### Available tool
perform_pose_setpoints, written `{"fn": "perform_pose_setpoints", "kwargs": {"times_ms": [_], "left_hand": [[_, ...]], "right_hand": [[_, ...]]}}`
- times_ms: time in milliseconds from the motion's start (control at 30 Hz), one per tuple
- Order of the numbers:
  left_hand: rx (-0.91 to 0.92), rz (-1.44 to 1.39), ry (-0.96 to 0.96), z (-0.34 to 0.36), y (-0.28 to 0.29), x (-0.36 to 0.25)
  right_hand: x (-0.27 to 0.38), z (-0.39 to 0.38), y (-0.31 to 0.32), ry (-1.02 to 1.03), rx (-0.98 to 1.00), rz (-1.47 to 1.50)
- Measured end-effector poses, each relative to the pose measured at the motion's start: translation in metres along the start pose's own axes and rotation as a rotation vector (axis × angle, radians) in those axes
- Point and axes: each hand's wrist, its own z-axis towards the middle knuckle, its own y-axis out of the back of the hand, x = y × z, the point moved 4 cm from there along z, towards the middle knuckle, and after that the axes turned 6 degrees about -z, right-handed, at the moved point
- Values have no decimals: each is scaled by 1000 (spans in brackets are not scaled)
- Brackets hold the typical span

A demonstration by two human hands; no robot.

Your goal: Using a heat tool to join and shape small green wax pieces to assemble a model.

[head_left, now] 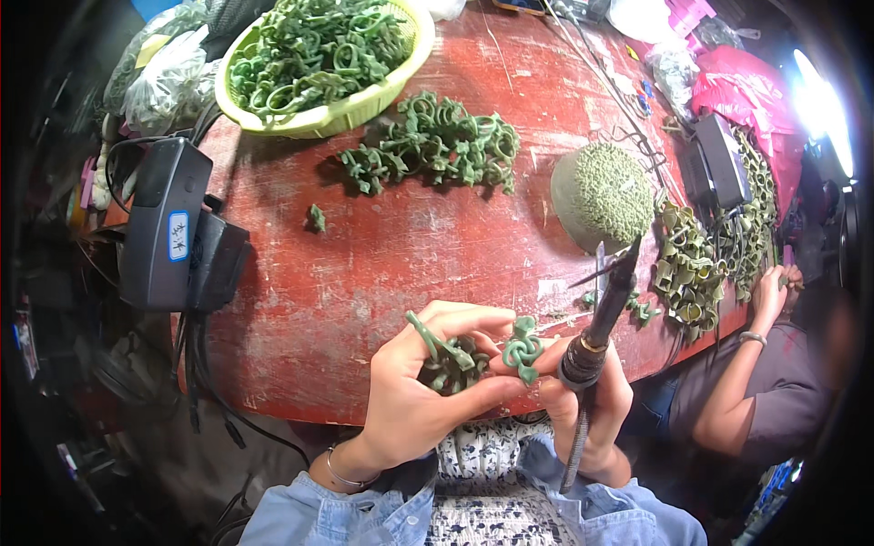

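My left hand (401,405) is closed around several dark green ring-shaped pieces (451,366) near the table's front edge. Just right of them, a small green piece with curled loops (522,353) is held up at the fingertips, where both hands meet. My right hand (605,414) grips a pen-like tool resembling a soldering iron (584,359), its dark tip pointing up and away. The tip stands apart from the looped piece. Beyond the tool is a round tub (572,196) heaped with pale green granules (614,187). A few green bits (645,312) lie right of the tool.
A yellow-green basket (323,125) of green pieces stands at the far left, with a pile of green rings (437,141) beside it. Black boxes with cables (168,223) flank the left edge. At right are olive-coloured pieces (692,273) and another person's hand (772,296).
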Motion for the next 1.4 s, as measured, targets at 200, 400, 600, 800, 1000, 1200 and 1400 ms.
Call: {"fn": "perform_pose_setpoints", "kwargs": {"times_ms": [200,400,600,800,1000,1200,1400], "left_hand": [[-8,170,-55,4,-12,4],[53,130,1,9,-21,9],[-60,-180,210,6,-23,15],[5,-402,423,5,-28,17],[37,-519,465,5,-32,16],[111,-470,531,0,-37,10],[96,-392,529,-2,-40,9]], "right_hand": [[-5,-2,8,-16,46,83],[-12,-9,13,-276,-95,525],[-14,-16,33,-529,-121,642],[-22,-18,44,-647,-165,554],[-28,-26,44,-575,-300,314],[2,-31,37,-162,-331,383],[3,-27,32,-252,-145,354]]}}
